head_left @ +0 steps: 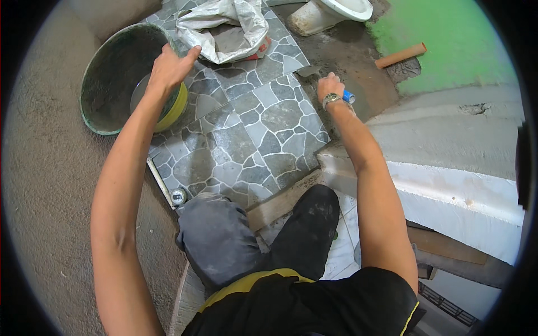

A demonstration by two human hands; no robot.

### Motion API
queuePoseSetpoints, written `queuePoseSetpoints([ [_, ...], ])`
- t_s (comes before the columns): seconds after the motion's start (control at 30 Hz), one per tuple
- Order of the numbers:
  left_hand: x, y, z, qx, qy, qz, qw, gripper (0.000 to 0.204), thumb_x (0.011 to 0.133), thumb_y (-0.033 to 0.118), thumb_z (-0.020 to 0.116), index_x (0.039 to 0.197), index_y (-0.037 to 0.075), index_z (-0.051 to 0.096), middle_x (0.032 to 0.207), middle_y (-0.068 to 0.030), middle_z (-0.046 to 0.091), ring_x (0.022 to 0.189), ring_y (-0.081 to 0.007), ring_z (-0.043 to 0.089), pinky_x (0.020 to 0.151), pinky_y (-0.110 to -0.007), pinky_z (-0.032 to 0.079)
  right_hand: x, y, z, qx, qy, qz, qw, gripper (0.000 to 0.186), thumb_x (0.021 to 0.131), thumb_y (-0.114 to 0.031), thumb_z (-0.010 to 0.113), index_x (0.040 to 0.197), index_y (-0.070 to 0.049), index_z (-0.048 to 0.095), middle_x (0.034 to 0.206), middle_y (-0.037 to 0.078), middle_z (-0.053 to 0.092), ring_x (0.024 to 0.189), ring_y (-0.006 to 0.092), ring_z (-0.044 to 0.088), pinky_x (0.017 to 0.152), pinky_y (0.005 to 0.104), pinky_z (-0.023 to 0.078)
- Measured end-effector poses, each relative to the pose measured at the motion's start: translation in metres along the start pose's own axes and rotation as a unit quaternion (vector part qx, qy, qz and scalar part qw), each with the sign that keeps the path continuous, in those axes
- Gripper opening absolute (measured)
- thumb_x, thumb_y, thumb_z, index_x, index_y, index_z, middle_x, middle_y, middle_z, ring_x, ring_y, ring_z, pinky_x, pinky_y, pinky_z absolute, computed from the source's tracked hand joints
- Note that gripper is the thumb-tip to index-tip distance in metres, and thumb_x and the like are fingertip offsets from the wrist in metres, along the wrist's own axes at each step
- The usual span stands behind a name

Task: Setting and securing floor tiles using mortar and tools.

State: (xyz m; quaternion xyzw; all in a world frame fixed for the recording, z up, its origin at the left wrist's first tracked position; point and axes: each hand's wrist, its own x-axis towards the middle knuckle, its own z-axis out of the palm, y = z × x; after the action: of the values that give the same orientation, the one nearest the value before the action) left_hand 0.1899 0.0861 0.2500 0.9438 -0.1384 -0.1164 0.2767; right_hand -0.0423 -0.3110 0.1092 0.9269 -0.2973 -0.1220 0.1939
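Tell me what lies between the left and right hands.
In the head view, floor tiles lie between the left hand and right hand, then dark floor and the trowel blade near the right.

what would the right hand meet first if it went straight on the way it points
Probably the toilet's base: the right hand, a blue-handled trowel in its grip, points that way across the bare floor. Depth is unclear; angled downward, it might touch the floor sooner.
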Motion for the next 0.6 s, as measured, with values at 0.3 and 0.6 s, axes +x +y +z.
queuePoseSetpoints([
  [0.3,-0.001,-0.001,0.000,0.005,0.013,0.026,1.000,0.113,0.085,0.069,0.065,0.146,-0.021,0.036,0.136,-0.0417,0.057,0.132,-0.0481,0.057,0.113,-0.046,0.044,0.006,0.035,-0.015,0.310,-0.199,0.184,0.911,0.058,0.083,-0.032,0.070,0.132,-0.002,0.068,0.141,0.027,0.062,0.131,0.0413,0.060,0.110,0.0480,0.049],
  [0.6,-0.001,-0.002,0.000,-0.007,0.008,0.025,1.000,0.115,0.084,0.069,0.065,0.148,-0.021,0.033,0.136,-0.0417,0.057,0.133,-0.0476,0.056,0.113,-0.046,0.044,0.007,0.023,-0.015,0.270,-0.214,0.075,0.936,0.055,0.084,-0.033,0.061,0.128,0.000,0.070,0.138,0.030,0.062,0.131,0.0443,0.059,0.111,0.0492,0.048],
])
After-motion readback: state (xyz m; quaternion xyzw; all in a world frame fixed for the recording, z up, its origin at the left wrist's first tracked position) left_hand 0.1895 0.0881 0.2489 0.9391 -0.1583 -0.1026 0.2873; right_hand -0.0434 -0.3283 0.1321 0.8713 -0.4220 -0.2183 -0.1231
